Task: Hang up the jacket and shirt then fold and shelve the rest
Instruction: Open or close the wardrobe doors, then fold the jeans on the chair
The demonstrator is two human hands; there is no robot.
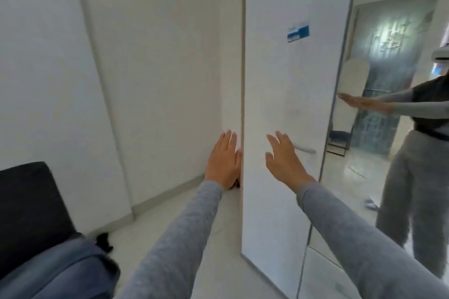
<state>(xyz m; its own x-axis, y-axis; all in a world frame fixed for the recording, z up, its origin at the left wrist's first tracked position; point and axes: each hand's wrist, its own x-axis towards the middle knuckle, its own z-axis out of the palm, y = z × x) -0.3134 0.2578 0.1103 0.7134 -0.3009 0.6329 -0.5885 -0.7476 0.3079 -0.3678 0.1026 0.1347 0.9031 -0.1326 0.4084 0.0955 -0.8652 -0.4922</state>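
At one white door | left hand, right hand | fingers straight

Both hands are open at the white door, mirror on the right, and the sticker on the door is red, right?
Not quite. The head view shows the sticker on the white door is blue, not red. The rest holds: left hand and right hand are open at the door, with the mirror on the right.

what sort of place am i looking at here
Likely a bedroom or dressing area: a tall white wardrobe door, a full-length mirror right beside it, and clothes heaped on a dark chair.
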